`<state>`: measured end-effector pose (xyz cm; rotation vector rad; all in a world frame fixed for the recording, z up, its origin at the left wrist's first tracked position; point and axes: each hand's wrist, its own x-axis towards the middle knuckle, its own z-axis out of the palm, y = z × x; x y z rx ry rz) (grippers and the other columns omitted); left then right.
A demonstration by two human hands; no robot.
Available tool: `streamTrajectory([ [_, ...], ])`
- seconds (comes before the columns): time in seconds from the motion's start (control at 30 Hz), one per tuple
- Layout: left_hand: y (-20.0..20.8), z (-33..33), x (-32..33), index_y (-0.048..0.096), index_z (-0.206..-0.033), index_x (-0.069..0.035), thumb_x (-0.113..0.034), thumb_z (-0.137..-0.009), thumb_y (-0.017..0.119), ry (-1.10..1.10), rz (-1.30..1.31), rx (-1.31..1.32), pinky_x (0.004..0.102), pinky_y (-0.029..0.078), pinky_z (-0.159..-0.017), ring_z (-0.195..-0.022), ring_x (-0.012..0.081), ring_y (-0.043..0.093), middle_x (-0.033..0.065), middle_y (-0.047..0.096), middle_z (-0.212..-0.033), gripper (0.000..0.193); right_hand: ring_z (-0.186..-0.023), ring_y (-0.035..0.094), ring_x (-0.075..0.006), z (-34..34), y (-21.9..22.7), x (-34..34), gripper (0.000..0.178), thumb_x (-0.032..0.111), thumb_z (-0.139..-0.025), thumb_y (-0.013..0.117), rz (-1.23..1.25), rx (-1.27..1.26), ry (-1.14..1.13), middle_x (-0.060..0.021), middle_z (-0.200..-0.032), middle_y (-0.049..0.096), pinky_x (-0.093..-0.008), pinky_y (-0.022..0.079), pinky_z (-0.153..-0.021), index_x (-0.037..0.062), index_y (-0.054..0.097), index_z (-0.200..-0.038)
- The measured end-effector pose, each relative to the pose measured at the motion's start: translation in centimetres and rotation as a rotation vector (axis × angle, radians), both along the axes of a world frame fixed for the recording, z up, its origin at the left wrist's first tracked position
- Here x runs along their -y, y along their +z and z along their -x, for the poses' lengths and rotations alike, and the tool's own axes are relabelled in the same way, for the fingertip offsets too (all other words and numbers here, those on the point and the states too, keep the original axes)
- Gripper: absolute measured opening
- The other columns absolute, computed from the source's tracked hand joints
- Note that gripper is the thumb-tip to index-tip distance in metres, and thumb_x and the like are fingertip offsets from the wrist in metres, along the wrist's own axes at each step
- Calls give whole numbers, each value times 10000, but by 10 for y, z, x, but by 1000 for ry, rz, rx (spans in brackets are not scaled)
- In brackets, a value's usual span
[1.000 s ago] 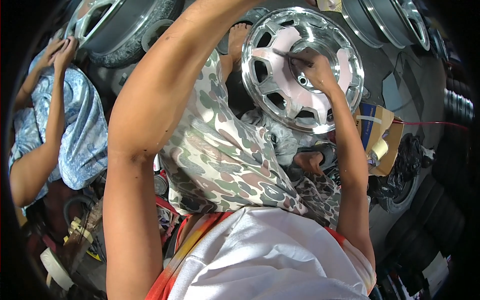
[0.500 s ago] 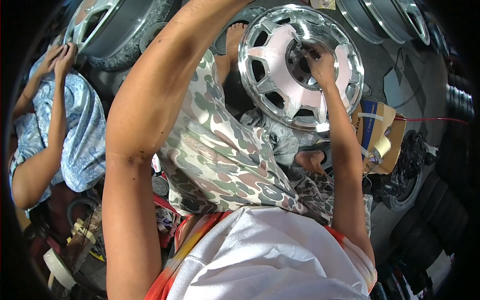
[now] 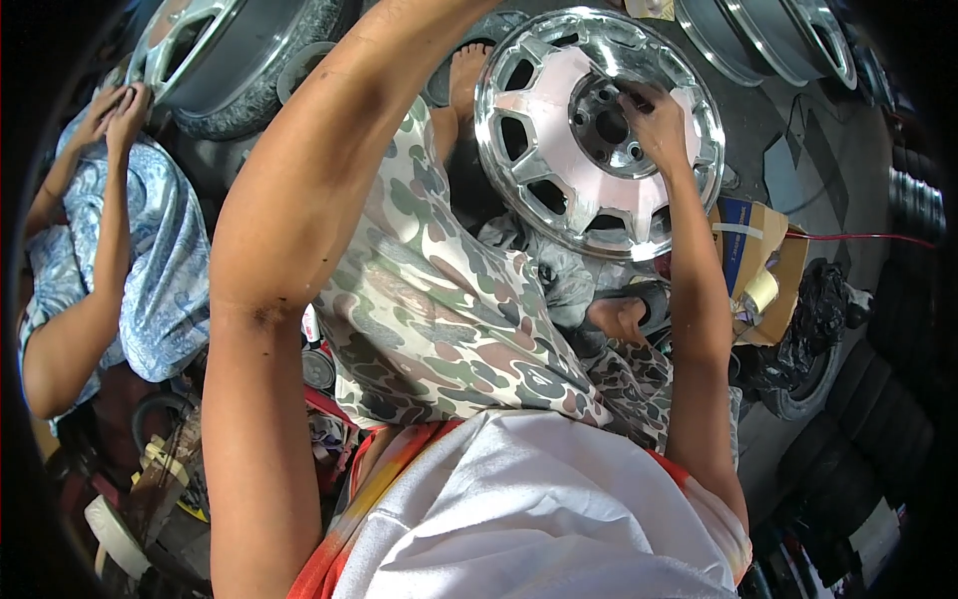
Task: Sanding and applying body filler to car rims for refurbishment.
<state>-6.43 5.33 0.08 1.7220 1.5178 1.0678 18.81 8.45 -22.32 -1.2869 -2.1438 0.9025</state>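
Observation:
A chrome wheel rim [image 3: 654,228] lies in front of me at the upper middle, with pale pinkish covering over much of its spoked face. My right hand [image 3: 659,128] reaches over the rim's right side to the recessed hub [image 3: 587,128]. Its fingers are apart and point into the recess near the upper-right edge; I see nothing held in them. The round centre hole and several bolt holes show beside the fingertips. My left arm [image 3: 299,190] stretches up past the top edge, so the left hand is out of the picture.
Another person [image 3: 125,115] sits at the left with hands together near a second wheel [image 3: 215,60]. More rims [image 3: 768,40] stand at upper right. An open cardboard box [image 3: 783,235] and a black plastic bag [image 3: 803,314] lie right of my arm. A tape roll [image 3: 118,539] is at lower left.
My right hand has shifted right, away from the hub's middle, uncovering the centre hole and nearby bolt holes. Its fingers look more spread. The left arm stays nearly the same.

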Motion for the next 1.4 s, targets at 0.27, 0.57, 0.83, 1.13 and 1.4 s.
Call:
streamTrajectory([
  [0.27, 8, -4, 6, 706, -884, 89, -184, -941, 691, 34, 36, 19, 329, 573, -616, -644, 219, 734, 177, 718, -742, 280, -1017, 666, -404, 0, -5, 20, 280, 135, -859, 701, -83, 155, 136, -212, -1130, 687, -439, 516, -905, 76, 758, -1126],
  [0.57, -9, 5, -11, 725, -855, 60, -217, -898, 722, 57, -127, -40, 372, 565, -688, -727, 239, 738, 210, 719, -761, 281, -960, 668, -399, -9, 20, 37, 277, 150, -890, 657, 25, 84, 270, -200, -1021, 700, -435, 517, -881, 63, 745, -1138],
  [0.83, -18, 14, -19, 742, -860, 40, -233, -876, 724, 146, -157, -23, 406, 562, -718, -777, 312, 744, 253, 710, -790, 274, -991, 690, -417, 51, 31, -16, 286, 189, -918, 646, -84, 190, 181, -237, -1030, 724, -428, 535, -879, 58, 729, -1159],
  [1.13, -21, 31, -14, 740, -852, 44, -218, -857, 720, 158, -204, 14, 405, 574, -736, -804, 331, 750, 261, 713, -809, 263, -975, 715, -376, 59, 35, -21, 290, 186, -879, 644, 48, 330, 330, -222, -1051, 734, -408, 541, -912, 65, 756, -1118],
  [1.4, -19, 24, -15, 729, -864, 51, -223, -865, 710, 142, -145, -4, 396, 571, -688, -718, 289, 748, 234, 706, -749, 274, -916, 726, -257, 50, 26, -4, 328, 183, -904, 657, 152, 276, 263, -186, -1052, 756, -350, 529, -865, 17, 730, -1177],
])
